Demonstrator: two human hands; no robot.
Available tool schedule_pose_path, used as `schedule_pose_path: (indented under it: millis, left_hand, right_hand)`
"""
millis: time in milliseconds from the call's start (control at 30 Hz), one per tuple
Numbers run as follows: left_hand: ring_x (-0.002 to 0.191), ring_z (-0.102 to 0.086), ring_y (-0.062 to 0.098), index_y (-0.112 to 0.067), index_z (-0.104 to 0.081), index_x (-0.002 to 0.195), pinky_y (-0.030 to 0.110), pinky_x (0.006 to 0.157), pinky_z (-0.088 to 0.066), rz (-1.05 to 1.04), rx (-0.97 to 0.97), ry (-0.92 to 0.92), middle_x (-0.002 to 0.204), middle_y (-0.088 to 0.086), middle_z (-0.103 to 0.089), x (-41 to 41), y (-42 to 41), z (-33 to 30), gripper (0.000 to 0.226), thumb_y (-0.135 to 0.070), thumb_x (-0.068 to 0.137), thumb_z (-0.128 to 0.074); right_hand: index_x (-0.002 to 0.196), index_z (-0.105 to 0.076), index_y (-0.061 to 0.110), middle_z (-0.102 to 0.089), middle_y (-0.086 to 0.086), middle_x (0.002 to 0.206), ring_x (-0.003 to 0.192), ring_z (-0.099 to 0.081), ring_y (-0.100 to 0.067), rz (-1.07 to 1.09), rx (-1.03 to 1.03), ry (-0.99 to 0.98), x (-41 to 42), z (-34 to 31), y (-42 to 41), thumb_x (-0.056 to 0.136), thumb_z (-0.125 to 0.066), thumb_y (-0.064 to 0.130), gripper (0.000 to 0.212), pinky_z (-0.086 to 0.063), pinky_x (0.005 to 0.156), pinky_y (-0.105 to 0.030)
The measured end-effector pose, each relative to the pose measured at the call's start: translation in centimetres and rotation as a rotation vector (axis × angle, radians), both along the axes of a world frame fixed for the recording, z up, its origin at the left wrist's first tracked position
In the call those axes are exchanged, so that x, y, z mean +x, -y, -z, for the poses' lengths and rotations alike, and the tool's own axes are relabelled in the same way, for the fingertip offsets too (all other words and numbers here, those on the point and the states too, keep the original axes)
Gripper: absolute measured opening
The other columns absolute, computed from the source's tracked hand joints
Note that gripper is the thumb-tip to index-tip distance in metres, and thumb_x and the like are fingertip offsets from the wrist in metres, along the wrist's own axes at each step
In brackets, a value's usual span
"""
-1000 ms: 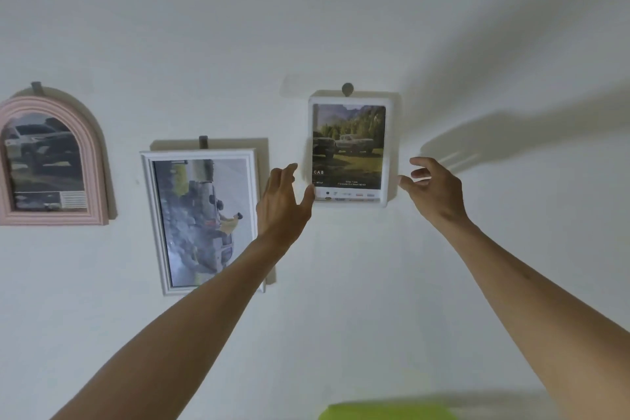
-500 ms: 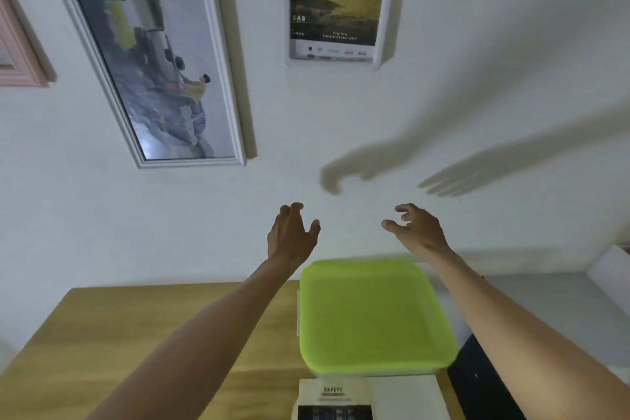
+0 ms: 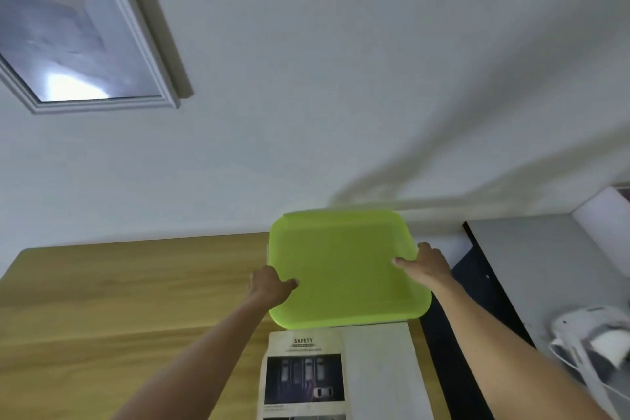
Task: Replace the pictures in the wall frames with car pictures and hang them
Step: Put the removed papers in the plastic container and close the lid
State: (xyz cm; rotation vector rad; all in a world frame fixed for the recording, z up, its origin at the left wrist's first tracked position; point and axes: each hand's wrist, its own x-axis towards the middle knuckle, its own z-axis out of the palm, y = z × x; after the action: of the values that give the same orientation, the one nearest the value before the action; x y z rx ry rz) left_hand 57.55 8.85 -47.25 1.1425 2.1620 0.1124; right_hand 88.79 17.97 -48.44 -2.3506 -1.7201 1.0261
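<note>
A lime-green square frame [image 3: 344,266] lies back-side up at the far right of the wooden table [image 3: 119,300]. My left hand [image 3: 269,285] grips its left edge, thumb on top. On the opposite edge, my right hand [image 3: 428,264] grips it with the thumb lying over the green surface. A white-framed car picture [image 3: 68,27] hangs tilted on the wall at upper left. Printed sheets [image 3: 306,375], one showing cars under the word SAFETY, lie on the table just in front of the green frame.
A white wall [image 3: 341,78] rises behind the table. To the right stands a grey surface [image 3: 531,259] with a dark edge, and on it lies a white device with cables [image 3: 593,337].
The view has dropped from the hung pictures down to the table. Both hands came down from the wall and took hold of the green frame's two sides.
</note>
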Motion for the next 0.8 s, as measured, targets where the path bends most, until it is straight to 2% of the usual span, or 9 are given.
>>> schedule_pose_path:
  millis: [167, 300, 333, 400, 500, 533, 633, 667, 800]
  left_hand:
    - [0.078, -0.052, 0.022, -0.013, -0.042, 0.068, 0.03, 0.062, -0.04, -0.042, -0.012, -0.016, 0.088, 0.006, -0.055, 0.6, -0.3, 0.1, 0.048, -0.045, 0.08, -0.076]
    - [0.079, -0.052, 0.022, -0.008, -0.053, 0.091, 0.032, 0.063, -0.04, -0.079, -0.009, -0.024, 0.096, 0.008, -0.058, 0.7, -0.3, 0.1, 0.047, -0.044, 0.076, -0.08]
    - [0.082, -0.054, 0.024, -0.006, -0.056, 0.097, 0.033, 0.064, -0.041, -0.085, -0.011, -0.026, 0.104, 0.01, -0.059, 0.7, -0.4, 0.2, 0.051, -0.044, 0.075, -0.081]
    - [0.093, -0.057, 0.028, -0.003, -0.056, 0.111, 0.034, 0.067, -0.044, -0.108, -0.013, -0.033, 0.118, 0.014, -0.055, 0.7, -0.5, 0.4, 0.062, -0.044, 0.073, -0.082]
    - [0.106, -0.056, 0.031, -0.003, -0.05, 0.124, 0.038, 0.078, -0.048, -0.129, -0.017, -0.043, 0.126, 0.016, -0.048, 0.9, -0.6, 0.6, 0.073, -0.043, 0.073, -0.082]
    - [0.108, -0.055, 0.032, -0.003, -0.048, 0.127, 0.039, 0.081, -0.049, -0.138, -0.014, -0.042, 0.128, 0.016, -0.047, 0.9, -0.6, 0.6, 0.076, -0.042, 0.072, -0.083]
    - [0.11, -0.055, 0.034, -0.004, -0.046, 0.129, 0.04, 0.081, -0.047, -0.155, -0.004, -0.03, 0.128, 0.016, -0.046, 0.6, -0.6, 0.8, 0.079, -0.041, 0.071, -0.084]
    - [0.11, -0.055, 0.034, -0.005, -0.046, 0.128, 0.04, 0.08, -0.047, -0.157, 0.0, -0.026, 0.127, 0.016, -0.047, 0.5, -0.5, 1.0, 0.079, -0.042, 0.07, -0.085]
    - [0.108, -0.056, 0.033, -0.006, -0.047, 0.124, 0.039, 0.077, -0.049, -0.156, 0.023, -0.029, 0.122, 0.014, -0.052, 0.2, -0.5, 1.5, 0.079, -0.043, 0.067, -0.086]
  right_hand:
    - [0.145, -0.039, 0.006, -0.048, -0.013, 0.141, 0.127, -0.051, -0.032, -0.013, -0.027, -0.022, 0.0, 0.2, -2.6, 0.083, -0.069, 0.057, 0.085, -0.049, 0.092, -0.038]
    - [0.121, -0.06, 0.011, -0.064, -0.009, 0.118, 0.102, -0.063, -0.028, -0.049, -0.046, -0.055, 0.0, 1.0, -5.1, 0.064, -0.076, 0.066, 0.081, -0.053, 0.075, -0.033]
    - [0.115, -0.064, 0.012, -0.068, -0.007, 0.113, 0.097, -0.065, -0.027, -0.058, -0.053, -0.061, 0.0, 1.0, -5.8, 0.063, -0.08, 0.062, 0.074, -0.054, 0.074, -0.033]
    - [0.112, -0.069, 0.014, -0.07, -0.003, 0.11, 0.1, -0.067, -0.027, -0.069, -0.071, -0.102, -0.2, 0.4, -6.6, 0.068, -0.087, 0.046, 0.057, -0.055, 0.083, -0.036]
    - [0.11, -0.068, 0.014, -0.068, -0.002, 0.107, 0.104, -0.066, -0.025, -0.07, -0.162, -0.165, -0.1, -0.5, -7.3, 0.071, -0.09, 0.027, 0.047, -0.051, 0.092, -0.035]
    - [0.113, -0.068, 0.011, -0.069, -0.002, 0.109, 0.105, -0.066, -0.025, -0.07, -0.193, -0.168, -0.2, -0.8, -7.5, 0.065, -0.092, 0.028, 0.056, -0.051, 0.092, -0.035]
    - [0.12, -0.067, 0.016, -0.067, -0.006, 0.12, 0.115, -0.059, -0.029, -0.013, -0.2, -0.132, 1.1, 2.8, -9.8, 0.019, -0.094, 0.054, 0.111, -0.052, 0.096, -0.041]
    - [0.125, -0.063, 0.014, -0.063, -0.009, 0.124, 0.119, -0.055, -0.03, -0.002, -0.206, -0.104, 1.5, 4.2, -10.6, 0.017, -0.092, 0.055, 0.119, -0.051, 0.098, -0.042]
    - [0.139, -0.044, 0.002, -0.042, -0.017, 0.139, 0.13, -0.04, -0.034, 0.083, -0.135, -0.033, -0.7, 1.4, -8.7, 0.056, -0.094, 0.039, 0.104, -0.045, 0.1, -0.041]
